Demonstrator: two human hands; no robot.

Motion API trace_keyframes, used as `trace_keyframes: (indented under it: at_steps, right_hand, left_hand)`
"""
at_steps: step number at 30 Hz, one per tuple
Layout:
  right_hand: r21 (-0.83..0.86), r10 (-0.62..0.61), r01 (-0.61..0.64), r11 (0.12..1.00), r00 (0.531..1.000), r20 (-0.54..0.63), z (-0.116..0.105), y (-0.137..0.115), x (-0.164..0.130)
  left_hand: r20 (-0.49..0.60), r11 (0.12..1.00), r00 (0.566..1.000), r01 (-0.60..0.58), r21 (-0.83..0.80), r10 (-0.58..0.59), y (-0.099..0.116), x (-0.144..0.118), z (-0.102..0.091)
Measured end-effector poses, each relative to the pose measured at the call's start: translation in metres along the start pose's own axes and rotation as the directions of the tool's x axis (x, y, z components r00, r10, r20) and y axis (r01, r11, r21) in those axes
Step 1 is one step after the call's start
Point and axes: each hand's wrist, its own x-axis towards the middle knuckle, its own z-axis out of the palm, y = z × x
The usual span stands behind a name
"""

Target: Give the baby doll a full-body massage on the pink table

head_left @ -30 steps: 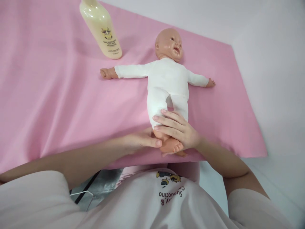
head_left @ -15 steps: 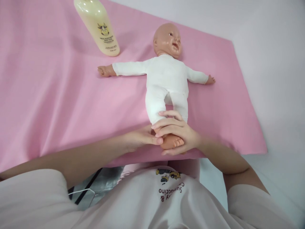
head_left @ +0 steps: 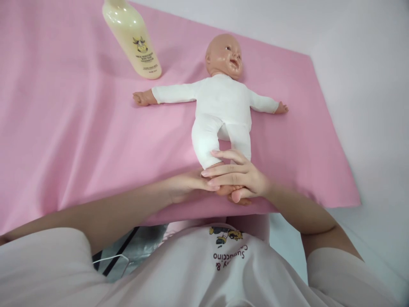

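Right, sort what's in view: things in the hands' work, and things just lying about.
In hand:
- baby doll, feet enclosed by both hands
- left hand
- right hand

Lying about:
- cream lotion bottle, standing beyond the doll's arm
- pink cloth under everything

The cloth under my hands is plain pink all over, with paler and darker pink where it creases. At twelve o'clock from my fingers the doll wears a plain white suit; its head, hands and feet are a peachy tan. At eleven o'clock the bottle is a creamy pale yellow, with a small yellow-and-black cartoon cow and dark lettering on its front. At one and three o'clock the surface beyond the cloth is plain white. At six o'clock my shirt is very pale pink, printed with dark red lettering and a small yellow-and-dark cartoon figure.
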Motion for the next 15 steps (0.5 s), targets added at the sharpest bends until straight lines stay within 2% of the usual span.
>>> trace_keyframes:
  at_steps: [3, 6, 11, 15]
  right_hand:
    - [-0.079, -0.074, 0.069, 0.994, 0.996, -0.056, 0.001, 0.000, -0.004]
    - [-0.134, -0.111, 0.098, 0.986, 0.989, -0.094, -0.001, -0.002, -0.005]
    - [-0.194, -0.156, 0.139, 0.971, 0.985, -0.076, -0.006, -0.006, 0.001]
    - [-0.304, -0.106, 0.087, 0.949, 0.993, -0.047, -0.005, -0.009, 0.004]
  left_hand:
    - [0.050, 0.988, 0.998, 0.042, -0.146, -0.035, -0.009, 0.002, -0.005]
    - [0.006, 0.962, 1.000, 0.001, -0.272, 0.001, -0.015, 0.004, -0.010]
    - [0.046, 0.963, 0.999, 0.031, -0.268, -0.020, -0.005, -0.002, -0.009]
    - [-0.025, 0.940, 0.999, -0.035, -0.338, 0.028, 0.001, -0.004, -0.003]
